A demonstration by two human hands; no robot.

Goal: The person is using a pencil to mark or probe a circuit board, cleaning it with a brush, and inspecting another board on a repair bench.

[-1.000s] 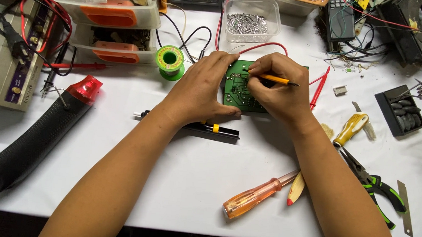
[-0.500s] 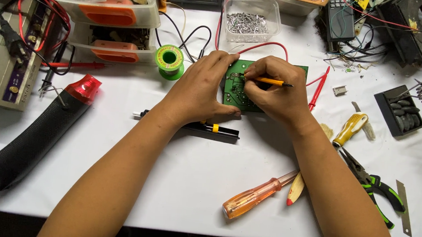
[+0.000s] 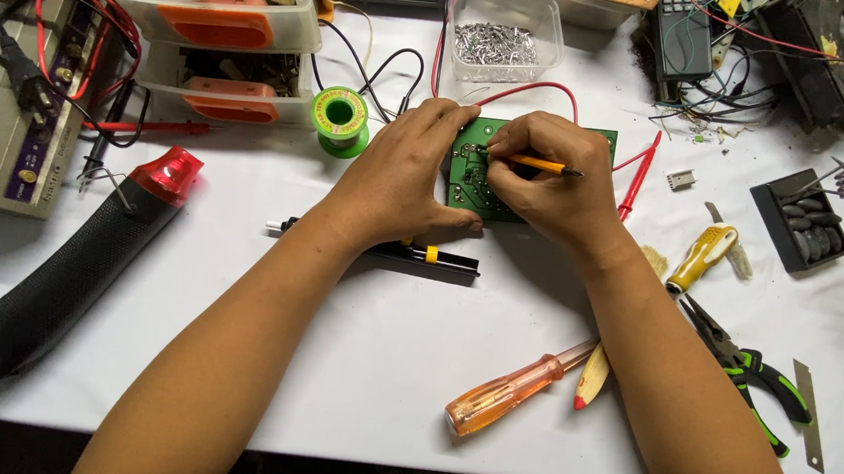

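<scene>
Presently, a flat green circuit board (image 3: 474, 176) is steadied by the left hand (image 3: 401, 180); a slim yellow pencil-like tool (image 3: 540, 164) is pinched in the right hand (image 3: 552, 177).

a white table (image 3: 238, 283) carries everything. on it lie a green circuit board (image 3: 467, 175), a heat gun (image 3: 68, 269), an orange screwdriver (image 3: 516, 387), pliers (image 3: 748, 368) and a solder spool (image 3: 341, 118).
</scene>
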